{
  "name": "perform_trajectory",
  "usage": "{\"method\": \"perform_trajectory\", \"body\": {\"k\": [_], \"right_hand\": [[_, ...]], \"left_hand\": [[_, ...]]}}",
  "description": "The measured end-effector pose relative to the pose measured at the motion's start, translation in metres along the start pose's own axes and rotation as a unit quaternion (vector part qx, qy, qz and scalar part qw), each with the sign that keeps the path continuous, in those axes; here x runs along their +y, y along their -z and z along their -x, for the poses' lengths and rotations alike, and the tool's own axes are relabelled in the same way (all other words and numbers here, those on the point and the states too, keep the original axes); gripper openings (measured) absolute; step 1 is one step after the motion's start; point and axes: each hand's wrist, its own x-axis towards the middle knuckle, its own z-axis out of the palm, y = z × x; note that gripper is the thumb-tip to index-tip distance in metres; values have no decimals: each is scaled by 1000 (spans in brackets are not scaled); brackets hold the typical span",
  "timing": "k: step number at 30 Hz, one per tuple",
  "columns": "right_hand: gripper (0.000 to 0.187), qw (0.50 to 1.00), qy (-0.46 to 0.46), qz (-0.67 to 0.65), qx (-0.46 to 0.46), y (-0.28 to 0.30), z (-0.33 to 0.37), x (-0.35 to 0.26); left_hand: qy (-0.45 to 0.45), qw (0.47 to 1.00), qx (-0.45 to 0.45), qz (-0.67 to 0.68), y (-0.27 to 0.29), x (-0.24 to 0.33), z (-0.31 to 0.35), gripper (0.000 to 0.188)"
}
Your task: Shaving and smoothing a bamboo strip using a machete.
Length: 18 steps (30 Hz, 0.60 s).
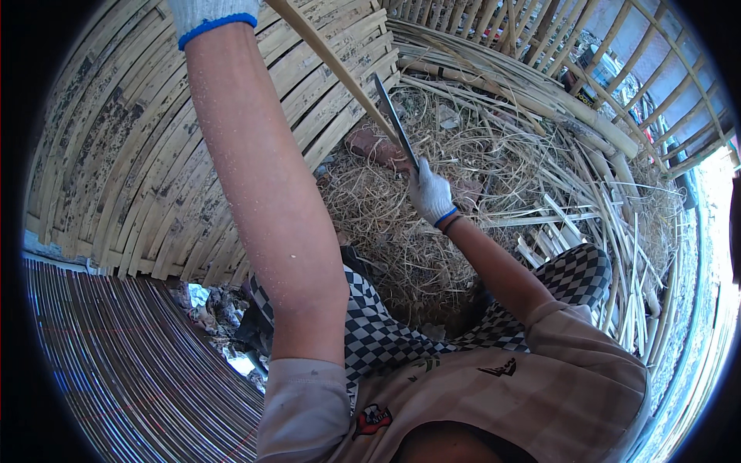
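Observation:
My right hand point(431, 193), in a white knitted glove with a blue cuff, is closed round the handle of a long dark-bladed knife point(395, 117). The blade points up and away, lying against or very close to a long bamboo strip point(333, 65). That strip slants from the top edge down toward the knife. My left hand point(212, 14), gloved the same way, reaches far forward beside the strip's upper part. Its fingers are cut off by the top edge, so their grip does not show. Pale specks dot my left forearm.
A heap of curly bamboo shavings point(401, 247) covers the ground before my knees. A slatted bamboo panel point(139, 139) stands at left, above a dark ribbed surface point(131, 363). Split strips point(617, 231) lie at right, below a bamboo lattice fence point(648, 69).

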Motion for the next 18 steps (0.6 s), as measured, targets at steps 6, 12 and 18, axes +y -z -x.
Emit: {"method": "perform_trajectory", "body": {"k": [6, 12, 18], "right_hand": [[38, 952, -238, 32, -188, -57, 27, 82], [31, 974, -201, -42, -99, -87, 33, 93], [27, 926, -295, -203, -123, -86, 21, 98]], "left_hand": [[95, 993, -39, 58, 2, 15, -5, 47], [32, 996, -70, 56, 16, 17, 2, 41], [43, 992, 103, -58, 33, 18, -11, 33]]}}
